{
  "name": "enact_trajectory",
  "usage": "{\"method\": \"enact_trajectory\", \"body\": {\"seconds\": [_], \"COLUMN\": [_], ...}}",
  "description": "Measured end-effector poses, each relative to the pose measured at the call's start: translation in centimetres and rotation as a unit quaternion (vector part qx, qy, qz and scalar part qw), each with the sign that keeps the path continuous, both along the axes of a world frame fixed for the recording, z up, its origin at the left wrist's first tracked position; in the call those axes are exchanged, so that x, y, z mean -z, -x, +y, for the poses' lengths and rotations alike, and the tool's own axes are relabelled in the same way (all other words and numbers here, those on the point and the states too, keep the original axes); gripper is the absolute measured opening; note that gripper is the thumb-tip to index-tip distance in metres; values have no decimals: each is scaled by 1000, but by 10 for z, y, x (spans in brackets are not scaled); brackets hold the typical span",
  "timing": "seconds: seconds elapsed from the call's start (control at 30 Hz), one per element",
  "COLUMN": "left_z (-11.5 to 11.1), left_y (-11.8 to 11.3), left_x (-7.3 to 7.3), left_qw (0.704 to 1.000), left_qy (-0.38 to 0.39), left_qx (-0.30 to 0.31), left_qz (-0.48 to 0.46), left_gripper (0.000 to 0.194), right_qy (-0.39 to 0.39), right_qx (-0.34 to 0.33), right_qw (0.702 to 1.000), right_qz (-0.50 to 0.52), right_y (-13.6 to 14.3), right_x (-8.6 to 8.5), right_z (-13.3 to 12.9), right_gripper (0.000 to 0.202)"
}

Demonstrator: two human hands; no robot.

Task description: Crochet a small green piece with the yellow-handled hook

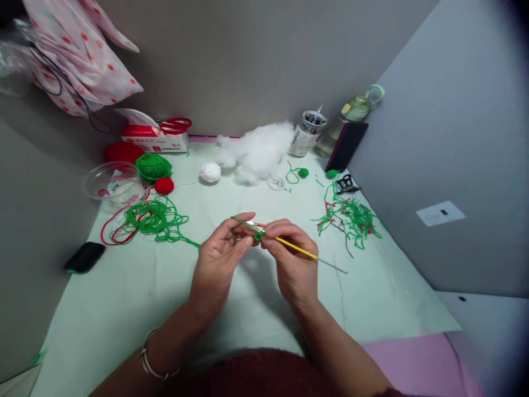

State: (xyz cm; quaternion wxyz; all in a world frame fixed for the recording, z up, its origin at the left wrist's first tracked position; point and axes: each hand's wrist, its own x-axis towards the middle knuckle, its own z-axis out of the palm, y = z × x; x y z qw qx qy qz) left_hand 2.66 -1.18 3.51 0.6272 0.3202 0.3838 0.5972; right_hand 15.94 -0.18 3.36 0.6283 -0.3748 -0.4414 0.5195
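Above the middle of the pale green mat [124, 309], the left hand [217, 264] is closed in a pinch on a small green crochet piece [259, 236], with the green yarn strand [242, 223] running over its forefinger, while the right hand [291, 262] is closed round a yellow crochet hook [303, 252] whose tip meets the piece. The yarn trails left to a loose green tangle [152, 220] — soft, limp and light, apt to snag, so best held close to the working loop. The hook looks thin, stiff and smooth — likely to slip unless gripped on the yellow handle near the tip
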Motion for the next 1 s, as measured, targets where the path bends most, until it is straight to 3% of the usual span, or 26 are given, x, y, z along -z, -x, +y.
{"method": "enact_trajectory", "body": {"seconds": [0.27, 0.5, 0.67, 0.87, 1.0], "left_z": [-1, 3, 2, 2, 3], "left_y": [-8, 1, 3, 5, 7], "left_x": [-4, -5, -8, -7, -6], "left_qw": [996, 990, 992, 991, 992], "left_qy": [62, 88, 83, 84, 80], "left_qx": [-2, 21, 37, 62, 69], "left_qz": [-67, -106, -90, -82, -65], "left_gripper": [26, 35, 38, 37, 41], "right_qy": [-64, -28, -3, 19, 6], "right_qx": [78, -5, -13, -69, -60], "right_qw": [988, 994, 997, 997, 997], "right_qz": [-117, -104, -80, -34, -43], "right_y": [3, -3, -6, -8, -9], "right_x": [-5, -5, 0, 3, 2], "right_z": [-7, -2, 2, 5, 6], "right_gripper": [19, 12, 7, 9, 8]}}
